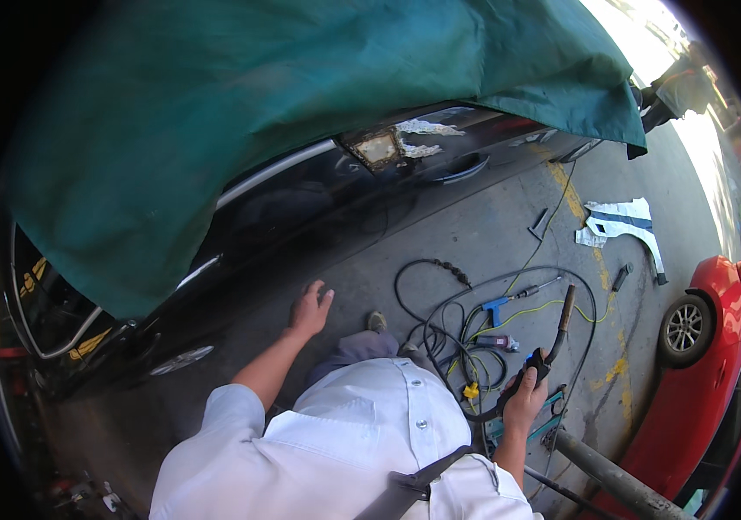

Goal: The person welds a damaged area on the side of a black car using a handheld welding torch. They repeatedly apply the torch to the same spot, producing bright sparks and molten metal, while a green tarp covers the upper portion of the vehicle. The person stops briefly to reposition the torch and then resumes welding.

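Note:
My right hand (pixel 524 400) is closed around the black handle of a welding torch (pixel 561 338), whose bent neck and copper-brown nozzle point up and away from me. A thick black cable trails from the handle. My left hand (pixel 308 310) reaches out over the floor with its fingers apart and nothing in it, close to the side of a black car (pixel 301 212). A green cover (pixel 301 87) drapes over much of that car. Below the cover's edge is an opened, rusty-edged patch (pixel 378 150) with bare, scraped metal beside it.
On the floor lie coiled cables (pixel 440 338), a blue-handled tool (pixel 495 309), a grinder (pixel 498 342), a hammer (pixel 622 276) and a white fender panel (pixel 626 224). A thick pole (pixel 613 477) and a red car (pixel 691 407) stand at right. Another person (pixel 682 91) is far right.

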